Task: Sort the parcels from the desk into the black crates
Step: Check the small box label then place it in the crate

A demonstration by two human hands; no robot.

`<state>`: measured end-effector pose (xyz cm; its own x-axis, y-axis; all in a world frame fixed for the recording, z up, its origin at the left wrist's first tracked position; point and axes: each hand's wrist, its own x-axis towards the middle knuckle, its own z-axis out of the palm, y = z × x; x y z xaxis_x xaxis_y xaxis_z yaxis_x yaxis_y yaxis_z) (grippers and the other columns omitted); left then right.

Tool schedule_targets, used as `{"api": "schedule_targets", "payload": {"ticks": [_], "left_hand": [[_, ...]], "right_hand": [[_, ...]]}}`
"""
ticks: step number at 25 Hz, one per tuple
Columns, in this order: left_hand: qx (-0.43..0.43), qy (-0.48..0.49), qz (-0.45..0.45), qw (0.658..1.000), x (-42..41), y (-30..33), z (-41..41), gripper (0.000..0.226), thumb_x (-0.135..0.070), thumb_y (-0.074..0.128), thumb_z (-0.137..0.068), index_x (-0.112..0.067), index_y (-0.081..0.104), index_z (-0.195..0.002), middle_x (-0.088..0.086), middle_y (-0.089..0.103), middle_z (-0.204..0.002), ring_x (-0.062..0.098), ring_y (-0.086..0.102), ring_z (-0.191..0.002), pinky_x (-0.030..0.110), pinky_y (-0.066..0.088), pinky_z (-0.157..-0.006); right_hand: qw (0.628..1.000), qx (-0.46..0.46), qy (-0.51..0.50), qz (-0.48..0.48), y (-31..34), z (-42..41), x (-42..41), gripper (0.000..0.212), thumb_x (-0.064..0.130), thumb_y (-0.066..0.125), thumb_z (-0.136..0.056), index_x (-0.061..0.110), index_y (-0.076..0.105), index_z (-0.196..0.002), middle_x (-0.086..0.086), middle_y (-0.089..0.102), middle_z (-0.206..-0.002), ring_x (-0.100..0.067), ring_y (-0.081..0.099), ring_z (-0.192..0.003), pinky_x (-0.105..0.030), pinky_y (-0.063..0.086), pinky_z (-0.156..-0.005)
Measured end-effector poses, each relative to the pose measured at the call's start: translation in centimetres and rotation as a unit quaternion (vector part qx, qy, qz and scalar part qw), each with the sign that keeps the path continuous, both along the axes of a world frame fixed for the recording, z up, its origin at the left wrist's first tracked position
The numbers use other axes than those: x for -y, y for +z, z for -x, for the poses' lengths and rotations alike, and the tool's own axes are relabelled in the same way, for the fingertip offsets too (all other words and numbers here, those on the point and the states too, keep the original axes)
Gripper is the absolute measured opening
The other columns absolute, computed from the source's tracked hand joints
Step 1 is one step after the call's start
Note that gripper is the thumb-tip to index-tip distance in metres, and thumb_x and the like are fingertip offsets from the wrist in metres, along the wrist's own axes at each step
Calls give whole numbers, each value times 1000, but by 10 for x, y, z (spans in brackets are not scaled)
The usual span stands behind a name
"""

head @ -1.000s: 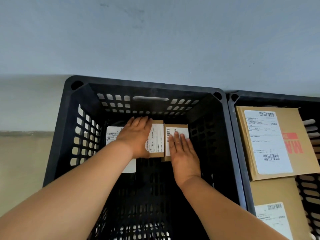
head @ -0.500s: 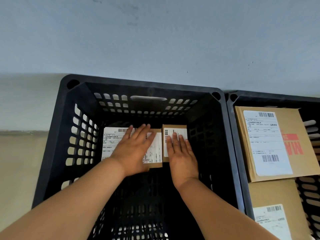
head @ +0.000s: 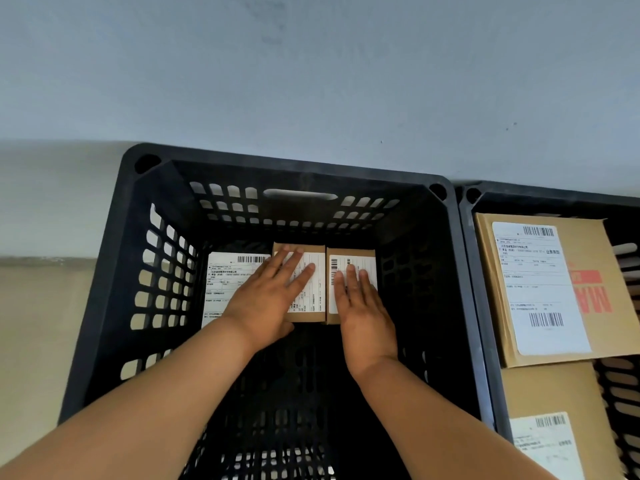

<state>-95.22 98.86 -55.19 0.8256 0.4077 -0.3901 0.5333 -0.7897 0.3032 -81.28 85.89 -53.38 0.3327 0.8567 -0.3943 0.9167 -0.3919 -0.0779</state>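
In the black crate against the grey wall: two bare hands press flat on small cardboard parcels lying side by side on its floor.

Left crate [head: 114, 306]: black plastic with slotted walls and a handle slot in its far wall at 12 o'clock; it holds three parcels, all in its far half.

Left hand [head: 266, 306]: fingers straight and spread, lying flat on the middle parcel [head: 310, 299]; the grip is open and curls round nothing.

Right hand [head: 363, 306]: fingers straight and close together, lying flat on the right parcel [head: 356, 259], again an open grip with nothing clasped.

Middle parcel: a small brown box with a white label facing up, touching the right parcel along its 3 o'clock edge.

Right parcel: a small brown box with a barcode label facing up, near the crate's 3 o'clock wall.

Flat parcel [head: 232, 282]: a white-labelled packet at 9 o'clock of the middle parcel, partly hidden under the left hand and wrist.

Right crate [head: 481, 306]: a second black crate touching the first at 3 o'clock, cut by the frame edge.

Large parcel [head: 554, 289]: a brown box with a white shipping label and red lettering, lying in the right crate.

Lower parcel [head: 554, 427]: another brown labelled box at 6 o'clock of the large one, partly beneath it.
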Motion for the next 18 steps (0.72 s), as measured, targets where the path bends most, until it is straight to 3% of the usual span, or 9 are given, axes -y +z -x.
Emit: {"api": "schedule_targets", "payload": {"ticks": [4, 7, 12, 18], "left_hand": [[-11, 10, -10, 1000, 5, 5, 4, 119, -47, 65, -81, -28, -36, -140, -2, -51, -139, 15, -49, -126, 33, -27, -106], [-47, 88, -37, 994, 30, 10, 26, 135, -62, 65, -72, -19, -50, -129, 7, -56, -136, 22, -49, -128, 46, -34, -103], [-170, 134, 9, 976, 36, 0, 50, 141, -67, 63, -69, -13, -58, -116, 14, -65, -121, 31, -57, -117, 60, -30, -99], [-221, 123, 26, 967, 32, 2, 40, 134, -65, 61, -72, -14, -53, -118, 16, -64, -119, 35, -51, -121, 64, -22, -102]], "right_hand": [[1000, -6, -5, 10, 4, 3, 0, 90, 1, 46, -95, 15, -32, -138, -12, -27, -156, -26, -34, -134, -34, -17, -112], [1000, -3, 8, 15, 8, 17, 0, 105, 13, 53, -92, 17, -45, -132, -15, -41, -149, -30, -42, -132, -43, -23, -111], [996, -42, 56, 47, 2, 33, -3, 112, 16, 55, -86, 25, -47, -132, -4, -55, -138, -26, -49, -129, -51, -27, -109], [994, -41, 63, 77, 0, 30, -1, 115, 10, 56, -84, 29, -46, -132, -2, -53, -140, -26, -47, -131, -52, -26, -109]]}}
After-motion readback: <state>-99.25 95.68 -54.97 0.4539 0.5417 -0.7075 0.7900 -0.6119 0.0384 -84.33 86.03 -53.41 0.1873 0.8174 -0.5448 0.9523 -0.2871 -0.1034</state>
